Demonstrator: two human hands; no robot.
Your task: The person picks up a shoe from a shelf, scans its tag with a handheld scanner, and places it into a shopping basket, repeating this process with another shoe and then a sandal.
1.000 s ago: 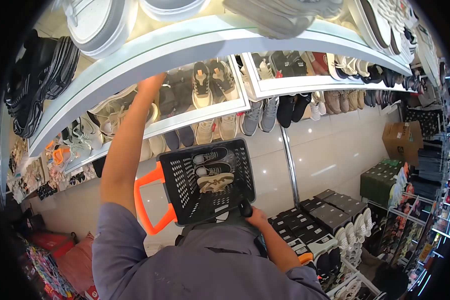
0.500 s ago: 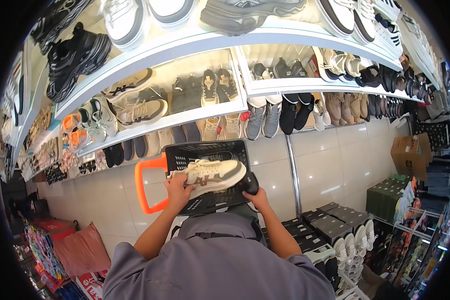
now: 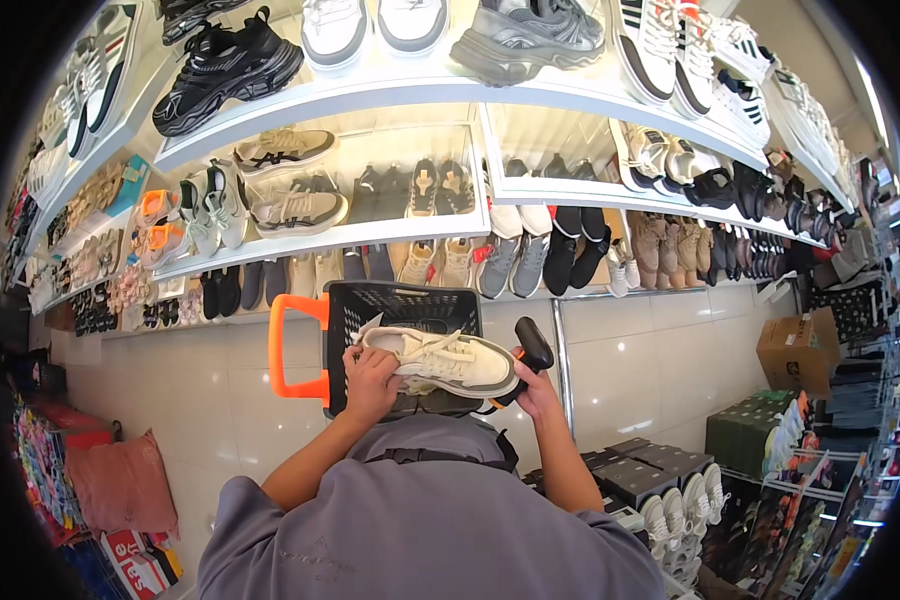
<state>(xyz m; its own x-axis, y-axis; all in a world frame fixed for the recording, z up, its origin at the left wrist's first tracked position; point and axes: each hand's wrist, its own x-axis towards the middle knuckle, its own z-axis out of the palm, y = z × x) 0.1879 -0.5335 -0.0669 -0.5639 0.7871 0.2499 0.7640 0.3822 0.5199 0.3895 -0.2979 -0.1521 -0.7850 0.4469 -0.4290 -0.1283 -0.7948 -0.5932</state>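
The person stands facing a wall of shoe shelves [image 3: 370, 235], a black shopping basket [image 3: 402, 305] with an orange handle [image 3: 288, 348] held up against their chest. The left hand [image 3: 370, 375] is closed around the heel end of a cream sneaker [image 3: 440, 360], fingers curled over its collar, so that the shoe lies on its side across the basket's open top, toe pointing toward the right. The right hand [image 3: 535, 390] is wrapped around a black handheld scanner [image 3: 532, 345] (its head sits just beside the sneaker's toe, close enough that I cannot tell whether they touch). Both hands are full, then, neither one spread open. What else lies inside the basket is hidden beneath the shoe. On the lit white shelves above, pairs stand in rows: a chunky black trainer [image 3: 225, 70] on the top tier, beige and grey pairs below it, dark ones further right. Down at the right, black shoe boxes [image 3: 640, 465] are stacked on the floor, with a brown cardboard carton [image 3: 800, 350] further off along the tiled wall.
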